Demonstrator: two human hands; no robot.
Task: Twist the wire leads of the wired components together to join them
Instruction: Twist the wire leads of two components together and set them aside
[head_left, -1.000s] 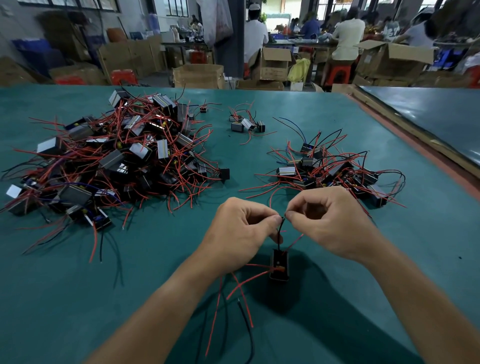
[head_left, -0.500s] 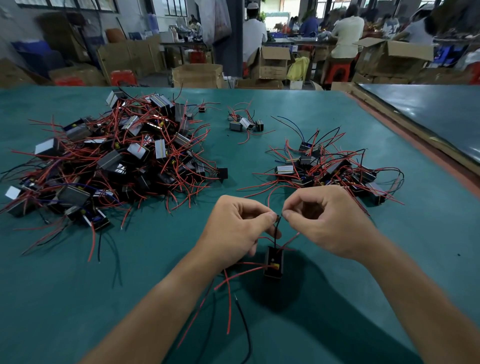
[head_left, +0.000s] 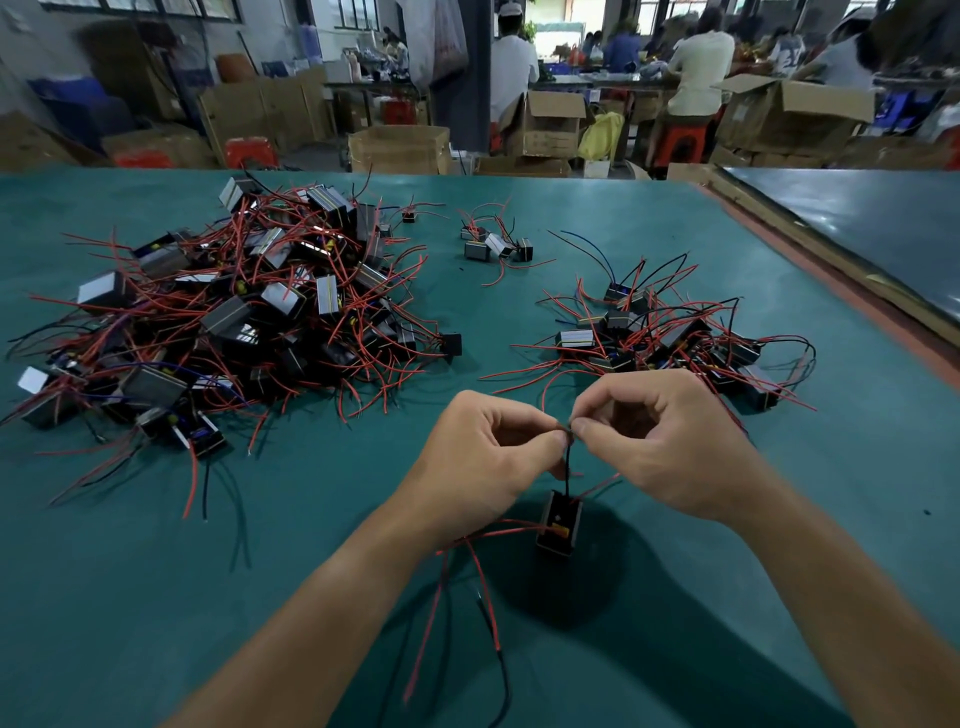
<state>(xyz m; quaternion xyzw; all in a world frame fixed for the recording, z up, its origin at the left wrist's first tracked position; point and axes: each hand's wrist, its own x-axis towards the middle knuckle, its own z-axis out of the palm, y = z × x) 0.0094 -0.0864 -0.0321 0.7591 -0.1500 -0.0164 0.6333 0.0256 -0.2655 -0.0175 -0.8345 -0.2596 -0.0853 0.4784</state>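
**A:** So, nearest us at six o'clock, loose red and black leads (head_left: 480, 587) trail over the desk (head_left: 156, 597) between our forearms.

**B:** Just beyond them the small black component (head_left: 558, 522) dangles from a black lead (head_left: 568, 462). We cannot tell whether it touches the desk.

**A:** At the top of that lead our left hand (head_left: 483, 457) and right hand (head_left: 660, 441) meet. The fingers (head_left: 587, 428) of both are curled in, pinching the wire ends, with the tips nearly touching.

**B:** We judge this to be the twisting step itself. The joint is too small for us to say how tight it is.

**A:** Next we would hold firm with one hand and roll the ends between thumb and forefinger of the other.

**B:** Farther out, a smaller pile (head_left: 665, 338) lies at one o'clock and a big pile (head_left: 234, 322) at ten. A little cluster (head_left: 493, 247) sits at twelve.

**A:** We cannot say which pile takes the joined ones.
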